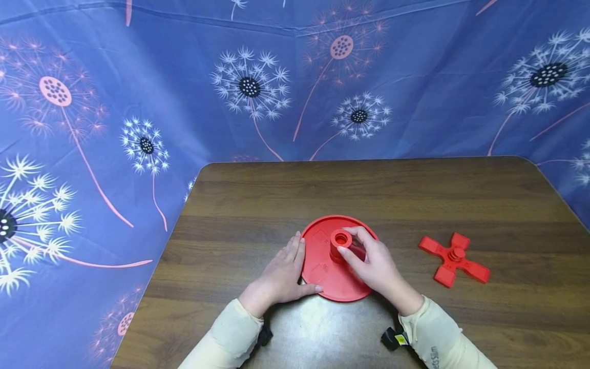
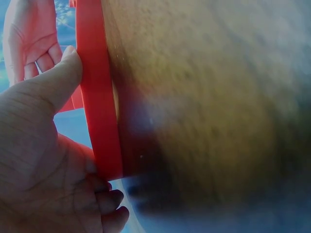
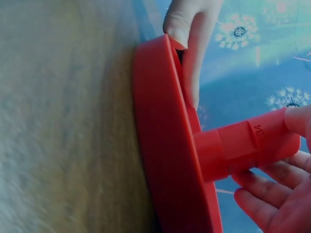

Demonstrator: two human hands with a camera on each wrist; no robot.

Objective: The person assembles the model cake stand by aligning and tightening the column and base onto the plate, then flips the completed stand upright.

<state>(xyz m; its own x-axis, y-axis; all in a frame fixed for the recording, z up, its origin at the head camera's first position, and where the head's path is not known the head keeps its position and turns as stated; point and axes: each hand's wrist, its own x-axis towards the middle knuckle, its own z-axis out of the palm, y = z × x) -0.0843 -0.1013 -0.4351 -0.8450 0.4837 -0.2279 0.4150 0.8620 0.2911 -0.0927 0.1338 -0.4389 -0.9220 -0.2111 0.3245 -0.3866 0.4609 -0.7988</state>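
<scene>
A red round plate [image 1: 318, 279] with a raised rim lies on the table before the person. From its middle rises a red tube [image 3: 243, 141], hollow at the top, with a small raised mark on its side. My right hand [image 1: 375, 264] pinches the tube near its top between thumb and fingers. On the plate's left side, my left hand [image 1: 283, 271] holds the rim, fingers lying along the edge and thumb on the near rim. The left wrist view shows that thumb [image 2: 65, 77] against the plate's edge.
To the right lies a red four-armed cross piece [image 1: 454, 259] with a short ridged peg standing in its centre. The brown wooden table [image 1: 258, 205] ends at a blue dandelion-print cloth [image 1: 295, 102] hanging behind it and on the left.
</scene>
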